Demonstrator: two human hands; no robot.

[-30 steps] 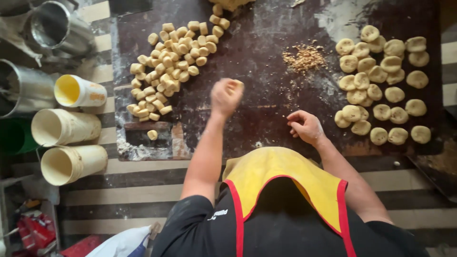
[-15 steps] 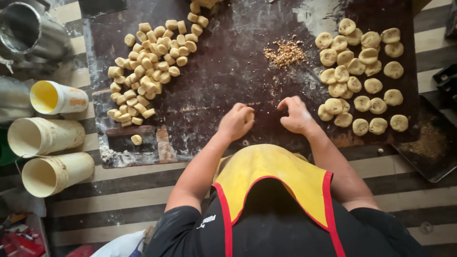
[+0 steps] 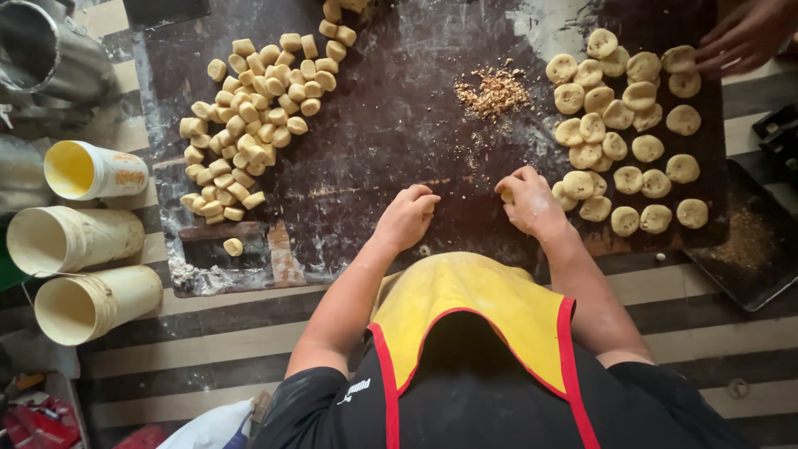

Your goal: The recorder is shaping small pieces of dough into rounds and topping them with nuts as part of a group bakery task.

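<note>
Nearest the apron, on the dark tabletop (image 3: 374,158) — left hand (image 3: 407,218) curled, grip unclear | right hand (image 3: 529,202) grip pinching a dough piece (image 3: 506,196), axis hidden | beyond — flattened dough rounds (image 3: 632,125), chopped nuts (image 3: 495,90).

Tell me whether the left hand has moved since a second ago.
Yes. The left hand has drawn back toward the person's body, farther from the crumb pile and nearer the dark board's near edge.

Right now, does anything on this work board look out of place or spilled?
One dough piece lies alone below the left heap of cut dough pieces. A loose pile of crumbs sits mid-board, and white flour is smeared near the top edge.
</note>
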